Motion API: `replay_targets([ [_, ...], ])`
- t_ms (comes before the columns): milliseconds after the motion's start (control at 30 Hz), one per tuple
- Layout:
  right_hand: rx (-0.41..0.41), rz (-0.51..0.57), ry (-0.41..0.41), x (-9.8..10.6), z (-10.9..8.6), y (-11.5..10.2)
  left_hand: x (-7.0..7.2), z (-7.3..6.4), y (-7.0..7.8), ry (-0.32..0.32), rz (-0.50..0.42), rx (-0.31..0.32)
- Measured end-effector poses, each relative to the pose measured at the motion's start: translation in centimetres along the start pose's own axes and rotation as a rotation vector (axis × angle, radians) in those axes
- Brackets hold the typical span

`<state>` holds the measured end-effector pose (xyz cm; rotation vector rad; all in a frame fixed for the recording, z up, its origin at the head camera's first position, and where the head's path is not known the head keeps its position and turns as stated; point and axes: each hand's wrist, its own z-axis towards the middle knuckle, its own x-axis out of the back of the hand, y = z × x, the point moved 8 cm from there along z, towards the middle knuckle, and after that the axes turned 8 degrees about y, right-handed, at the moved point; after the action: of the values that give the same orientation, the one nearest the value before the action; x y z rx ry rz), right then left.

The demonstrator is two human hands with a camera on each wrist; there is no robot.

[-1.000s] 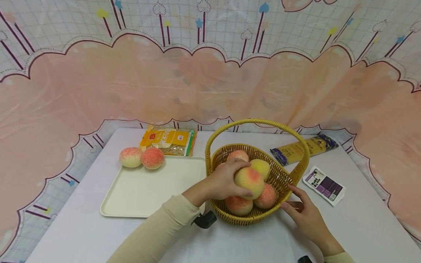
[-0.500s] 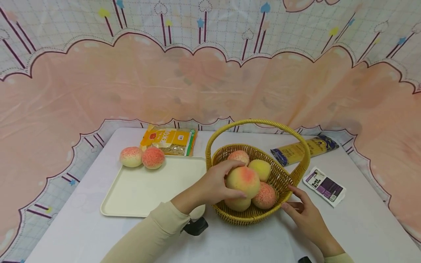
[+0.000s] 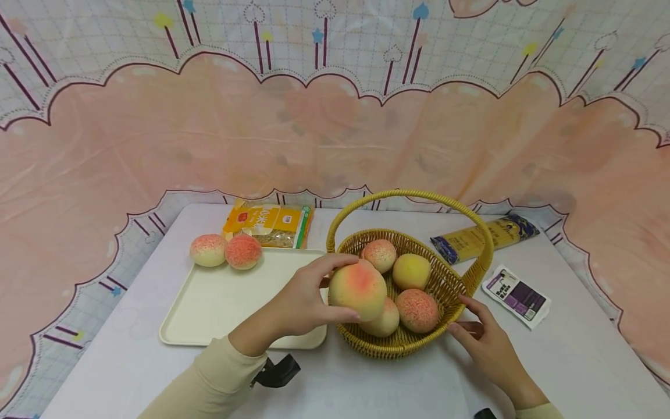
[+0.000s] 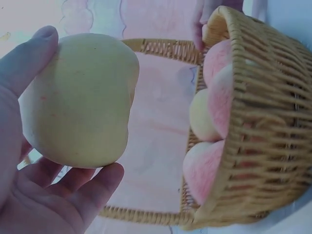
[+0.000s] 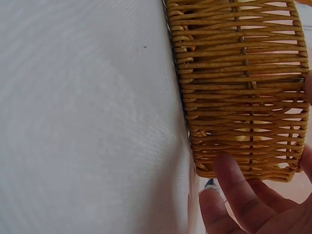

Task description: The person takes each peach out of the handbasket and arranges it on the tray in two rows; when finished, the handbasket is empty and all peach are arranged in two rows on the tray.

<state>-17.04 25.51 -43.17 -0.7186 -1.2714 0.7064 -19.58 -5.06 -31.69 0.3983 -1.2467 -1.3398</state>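
Yellow-pink peach (image 3: 358, 294) is sitting within the gripping fingers of the left hand (image 3: 300, 299), probably risking a drop should they loosen, the right hand (image 3: 487, 346) touching the basket (image 3: 377, 350) with relaxed fingers

On my screen I see free room to the left of the left hand (image 3: 303, 297), low across the bare middle of the tray (image 3: 230, 302). At its far left corner, two peaches (image 3: 243, 251) stand in the way, with the orange packet (image 3: 269, 221) behind. Over the basket (image 3: 387, 351), the tall handle (image 3: 408, 193) limits passing from above; the front side gives easier access. The right hand (image 3: 487, 349) occupies the right rim, and the white-purple sachet (image 3: 517, 297) lies near it.
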Motion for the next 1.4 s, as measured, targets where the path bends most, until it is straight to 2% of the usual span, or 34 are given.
replay_targets([
  [333,-0.009,0.005,-0.012,-0.1,0.0,0.0,3.0,-1.3,-0.9,0.084,0.0,0.026],
  [633,0.004,0.002,-0.007,0.0,0.0,-0.2,5.2,-2.1,-2.3,0.151,0.046,0.058],
  [1033,0.0,0.005,-0.011,-0.1,0.1,-0.1,7.8,-2.6,-5.5,0.239,0.106,0.18],
  [1400,-0.013,0.011,-0.016,-0.1,0.0,0.0,9.1,-2.8,-8.9,0.321,0.123,0.301],
])
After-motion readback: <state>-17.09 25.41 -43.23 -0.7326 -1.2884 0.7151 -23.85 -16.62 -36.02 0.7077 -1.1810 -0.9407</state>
